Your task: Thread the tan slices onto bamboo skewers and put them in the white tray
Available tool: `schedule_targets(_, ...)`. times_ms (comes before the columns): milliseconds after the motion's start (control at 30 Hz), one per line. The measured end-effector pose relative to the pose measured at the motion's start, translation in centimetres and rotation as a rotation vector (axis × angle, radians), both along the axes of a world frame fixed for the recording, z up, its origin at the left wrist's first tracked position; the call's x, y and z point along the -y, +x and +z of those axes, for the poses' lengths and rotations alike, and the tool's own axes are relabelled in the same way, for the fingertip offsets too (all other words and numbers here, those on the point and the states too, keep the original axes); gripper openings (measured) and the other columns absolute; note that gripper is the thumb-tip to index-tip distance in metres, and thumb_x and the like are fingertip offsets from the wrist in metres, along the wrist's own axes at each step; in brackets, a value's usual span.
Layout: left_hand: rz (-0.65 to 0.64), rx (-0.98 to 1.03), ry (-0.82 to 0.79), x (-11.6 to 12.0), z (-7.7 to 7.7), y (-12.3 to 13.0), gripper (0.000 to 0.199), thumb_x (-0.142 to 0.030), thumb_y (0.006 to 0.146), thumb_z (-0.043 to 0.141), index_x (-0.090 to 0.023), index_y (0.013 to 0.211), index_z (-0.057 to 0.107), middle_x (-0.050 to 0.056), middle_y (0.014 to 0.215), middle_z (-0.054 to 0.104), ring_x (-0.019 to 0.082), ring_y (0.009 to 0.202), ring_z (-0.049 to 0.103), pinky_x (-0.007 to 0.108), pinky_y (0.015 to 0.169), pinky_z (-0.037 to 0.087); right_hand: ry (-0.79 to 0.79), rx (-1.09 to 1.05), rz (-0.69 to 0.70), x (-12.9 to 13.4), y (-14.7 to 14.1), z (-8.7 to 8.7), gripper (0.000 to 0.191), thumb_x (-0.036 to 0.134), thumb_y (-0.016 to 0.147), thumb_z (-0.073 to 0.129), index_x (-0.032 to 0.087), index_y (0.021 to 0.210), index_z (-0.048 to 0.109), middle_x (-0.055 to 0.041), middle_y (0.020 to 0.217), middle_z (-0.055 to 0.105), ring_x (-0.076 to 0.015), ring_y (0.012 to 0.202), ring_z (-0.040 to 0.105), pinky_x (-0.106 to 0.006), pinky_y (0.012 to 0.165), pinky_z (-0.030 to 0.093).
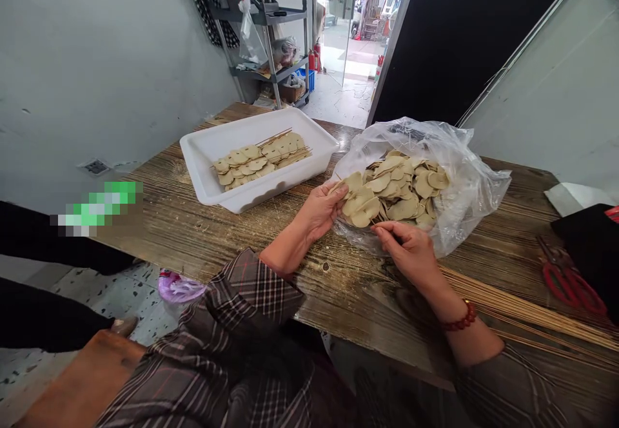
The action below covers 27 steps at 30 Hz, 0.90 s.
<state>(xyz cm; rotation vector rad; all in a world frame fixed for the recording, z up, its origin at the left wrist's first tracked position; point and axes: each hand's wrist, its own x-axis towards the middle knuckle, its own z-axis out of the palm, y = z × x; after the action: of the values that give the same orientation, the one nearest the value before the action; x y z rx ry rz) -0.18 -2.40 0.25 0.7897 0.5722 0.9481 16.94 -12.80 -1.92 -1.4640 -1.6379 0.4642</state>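
"One big wooden table (348, 299). What is on it?"

"A clear plastic bag (483, 183), open and all crumpled. It has a messy heap of loose slices (406, 180) in it."

"What do they look like?"

"Thin, flat and pale tan. They are sort of round, with bendy edges."

"What is a bit smaller than the bag?"

"The white tub (285, 180), just left of it. Rows of slices (261, 157) lie inside, overlapping like fish scales. Thin sticks poke out, and some slices have little dark spots."

"And the hands?"

"The left hand (323, 207) has its thumb and fingers pressed on a small bunch of slices (360, 205). That bunch overlaps too. It is at the bag's near left edge."

"And the right hand (409, 244)?"

"Its fingertips pinch a thin stick (374, 223), right at the bunch's bottom edge. Most of the stick is hidden."
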Motion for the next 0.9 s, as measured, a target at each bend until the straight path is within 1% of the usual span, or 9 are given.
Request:
schedule_targets(167, -0.004, -0.009, -0.007, 0.3, -0.1, 0.2, 0.027, -0.025, 0.070, 0.080, -0.009, 0.091, 0.071, 0.005, 0.079, 0.072, 0.010, 0.062, 0.064, 0.020, 0.062, 0.053, 0.017, 0.000, -0.007, -0.1, -0.1, 0.0, 0.027, 0.034, 0.090, 0.055, 0.017, 0.082, 0.074, -0.0027, 0.067, 0.069, -0.0153, 0.059, 0.060, -0.027, 0.057, 0.043)
schedule_targets(267, -0.018, -0.006, -0.004, 0.4, -0.1, 0.3, 0.026, -0.025, 0.070, 0.080, -0.009, 0.089, 0.071, 0.005, 0.076, 0.072, 0.011, 0.062, 0.065, 0.021, 0.060, 0.053, 0.017, -0.006, -0.014, -0.1, -0.1, -0.1, 0.026, 0.034, 0.090, 0.055, 0.016, 0.084, 0.074, -0.0030, 0.066, 0.069, -0.0158, 0.060, 0.061, -0.027, 0.057, 0.043)
schedule_targets(367, -0.020, -0.018, 0.000, 0.5, -0.1, 0.4, 0.027, -0.026, 0.070, 0.080, -0.009, 0.089, 0.072, 0.006, 0.077, 0.073, 0.013, 0.064, 0.066, 0.021, 0.058, 0.053, 0.008, -0.013, -0.020, -0.1, -0.1, -0.3, 0.025, 0.033, 0.089, 0.055, 0.016, 0.086, 0.074, -0.0039, 0.070, 0.071, -0.0163, 0.061, 0.062, -0.027, 0.057, 0.044)
schedule_targets(467, -0.014, -0.029, 0.005, 0.5, -0.3, 0.5, 0.029, -0.027, 0.070, 0.080, -0.008, 0.091, 0.072, 0.007, 0.080, 0.073, 0.014, 0.066, 0.067, 0.022, 0.060, 0.053, -0.004, -0.028, -0.017, -0.1, -0.2, -0.4, 0.025, 0.034, 0.089, 0.055, 0.017, 0.086, 0.074, -0.0048, 0.074, 0.072, -0.0165, 0.062, 0.062, -0.027, 0.056, 0.044)
schedule_targets(600, -0.033, -0.018, 0.011, 0.3, -0.4, 0.5, 0.027, -0.027, 0.074, 0.077, -0.008, 0.094, 0.071, 0.008, 0.084, 0.074, 0.013, 0.068, 0.067, 0.022, 0.063, 0.054, -0.013, -0.039, -0.018, -0.2, -0.1, -0.3, 0.026, 0.034, 0.089, 0.056, 0.017, 0.089, 0.075, -0.0043, 0.072, 0.071, -0.0159, 0.061, 0.061, -0.027, 0.056, 0.044)
schedule_targets(767, -0.062, -0.001, -0.043, 0.1, -0.1, 0.2, 0.018, -0.023, 0.086, 0.064, -0.010, 0.097, 0.066, 0.010, 0.087, 0.074, 0.014, 0.071, 0.069, 0.026, 0.068, 0.057, -0.002, -0.060, -0.104, -0.2, 0.5, 0.6, 0.028, 0.036, 0.089, 0.056, 0.016, 0.091, 0.075, -0.0017, 0.062, 0.066, -0.0142, 0.055, 0.055, -0.026, 0.052, 0.040)
schedule_targets(833, -0.054, -0.011, -0.056, -0.1, 0.2, -0.1, 0.016, -0.024, 0.090, 0.059, -0.010, 0.098, 0.064, 0.011, 0.088, 0.074, 0.015, 0.073, 0.070, 0.029, 0.072, 0.058, 0.019, -0.088, -0.159, -0.2, 0.9, 1.0, 0.028, 0.037, 0.089, 0.056, 0.016, 0.091, 0.075, 0.0002, 0.057, 0.062, -0.0132, 0.052, 0.052, -0.025, 0.051, 0.039)
schedule_targets(900, -0.018, -0.037, -0.027, -0.3, 0.4, -0.4, 0.018, -0.025, 0.091, 0.058, -0.011, 0.100, 0.063, 0.011, 0.088, 0.074, 0.015, 0.075, 0.071, 0.029, 0.072, 0.057, 0.043, -0.118, -0.204, -0.2, 1.2, 1.3, 0.029, 0.037, 0.089, 0.056, 0.016, 0.093, 0.075, 0.0012, 0.055, 0.059, -0.0128, 0.052, 0.051, -0.025, 0.051, 0.038)
